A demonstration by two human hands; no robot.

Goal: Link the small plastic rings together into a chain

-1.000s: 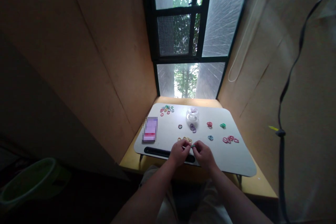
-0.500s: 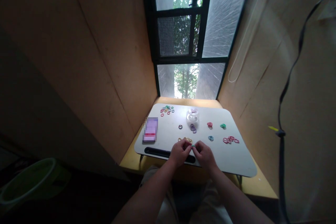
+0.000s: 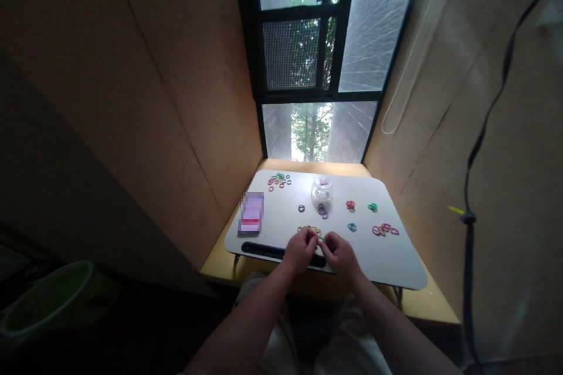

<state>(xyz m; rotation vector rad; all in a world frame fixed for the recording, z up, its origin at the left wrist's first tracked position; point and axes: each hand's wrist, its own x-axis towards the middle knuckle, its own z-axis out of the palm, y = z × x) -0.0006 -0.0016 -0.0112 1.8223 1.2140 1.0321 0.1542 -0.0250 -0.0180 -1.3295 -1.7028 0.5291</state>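
Observation:
My left hand [image 3: 301, 248] and my right hand [image 3: 339, 253] meet above the near edge of the white table [image 3: 281, 220]. Their fingertips pinch a small green hair tie [image 3: 321, 239] between them; much of it is hidden by the fingers. Just beyond my left hand lies a group of yellow hair ties [image 3: 315, 230], partly covered. Farther off are purple hair ties [image 3: 322, 211] and a single dark one [image 3: 301, 208]. To the right lie blue [image 3: 352, 227], red [image 3: 350, 205] and green [image 3: 372, 207] bunches, with pinkish-red ones [image 3: 385, 229] spread at far right.
A clear round container [image 3: 322, 190] stands near the table's back. Mixed coloured hair ties [image 3: 278, 180] lie at the back left. A phone-like purple item [image 3: 251, 213], blurred out, rests on the left, behind a black slot [image 3: 263, 250]. A dark strap [image 3: 470, 263] hangs at right.
Both hands stay together over the front edge, fingers shifted slightly around the green hair tie. The whole view has tilted a little, so the table sits slightly higher.

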